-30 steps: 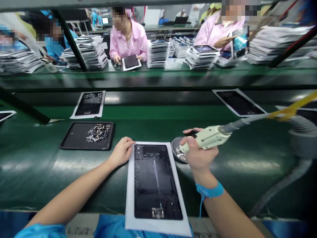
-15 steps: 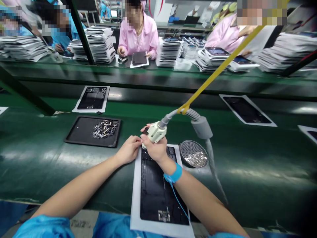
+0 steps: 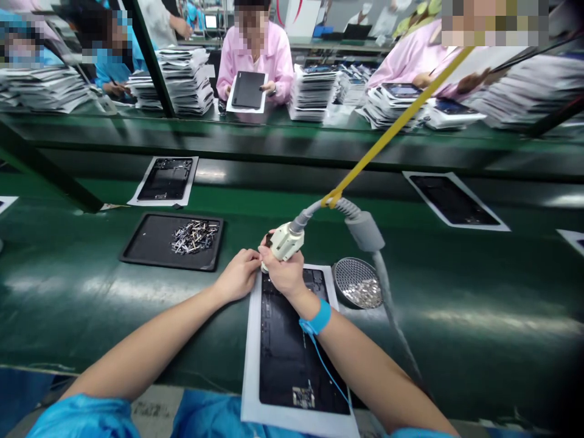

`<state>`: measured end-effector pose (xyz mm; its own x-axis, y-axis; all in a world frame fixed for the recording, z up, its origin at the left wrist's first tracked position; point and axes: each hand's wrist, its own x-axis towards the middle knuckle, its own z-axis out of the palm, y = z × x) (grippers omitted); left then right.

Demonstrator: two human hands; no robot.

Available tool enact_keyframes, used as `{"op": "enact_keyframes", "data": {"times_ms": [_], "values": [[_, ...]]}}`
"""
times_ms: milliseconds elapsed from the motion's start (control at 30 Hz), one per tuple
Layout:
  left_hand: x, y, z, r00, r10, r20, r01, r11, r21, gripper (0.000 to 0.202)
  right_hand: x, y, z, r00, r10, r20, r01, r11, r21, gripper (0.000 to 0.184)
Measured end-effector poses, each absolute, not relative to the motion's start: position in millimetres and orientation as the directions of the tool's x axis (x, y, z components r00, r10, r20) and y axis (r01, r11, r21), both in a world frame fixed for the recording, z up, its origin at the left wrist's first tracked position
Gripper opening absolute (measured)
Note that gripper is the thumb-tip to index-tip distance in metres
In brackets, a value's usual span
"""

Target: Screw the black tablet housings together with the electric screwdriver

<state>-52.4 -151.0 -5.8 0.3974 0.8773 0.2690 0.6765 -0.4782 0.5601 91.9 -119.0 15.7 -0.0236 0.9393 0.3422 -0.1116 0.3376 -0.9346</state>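
The right hand (image 3: 285, 274) is clenched around the cream body of a powered screwdriver (image 3: 286, 240), which hangs from a yellow cord (image 3: 396, 125) and trails a grey hose (image 3: 365, 230). A second ago this tool was over at the round mesh dish (image 3: 357, 283) of small screws, to the right of the work. Now it stands tip-down at the far left corner of the dark panel (image 3: 292, 353), and it has hardly shifted in the last half second, so the tip looks settled on one spot rather than travelling. The panel lies flat on a white sheet (image 3: 252, 365), straight in front of the person, on the near side of the green belt (image 3: 456, 292). The left hand (image 3: 238, 275) rests at that same corner, fingers curled and touching the right hand near the tool tip. The tip is hidden between the two hands, so I cannot tell whether the left fingers pinch something or only steady the edge. A blue wrist strap (image 3: 318, 317) circles the right wrist, with a thin lead running back along the arm. To the left sits a black tray (image 3: 150, 243) with a small heap of metal parts (image 3: 195, 235), well apart from both hands. Across the line a co-worker in pink has lifted a dark slab (image 3: 247, 90) that lay flat on the bench before.
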Motion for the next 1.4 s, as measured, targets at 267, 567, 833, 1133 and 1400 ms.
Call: {"op": "enact_keyframes", "data": {"times_ms": [267, 567, 833, 1133, 1400], "values": [[-52, -153, -1, 0.338, 0.885, 0.320, 0.741, -0.460, 0.489, 0.037, 160, -111, 73, 0.120, 0.914, 0.387, -0.212, 0.405, -0.889, 0.030], [14, -114, 15, 0.418, 0.905, 0.086, 0.853, -0.423, 0.305, 0.022, 247, -115, 75, 0.318, 0.845, 0.430, -0.080, 0.476, -0.876, 0.035], [3, -65, 19, 0.454, 0.888, 0.066, 0.800, -0.439, 0.409, 0.020, 258, -127, 44, 0.330, 0.814, 0.478, 0.031, 0.496, -0.867, 0.026], [4, -6, 6, 0.353, 0.908, 0.226, 0.823, -0.416, 0.386, 0.020, 258, -125, 44, 0.341, 0.803, 0.488, 0.073, 0.495, -0.866, 0.027], [2, -9, -1, 0.384, 0.887, 0.258, 0.794, -0.459, 0.398, 0.021, 257, -125, 44, 0.339, 0.811, 0.477, 0.046, 0.492, -0.870, 0.027]]}}
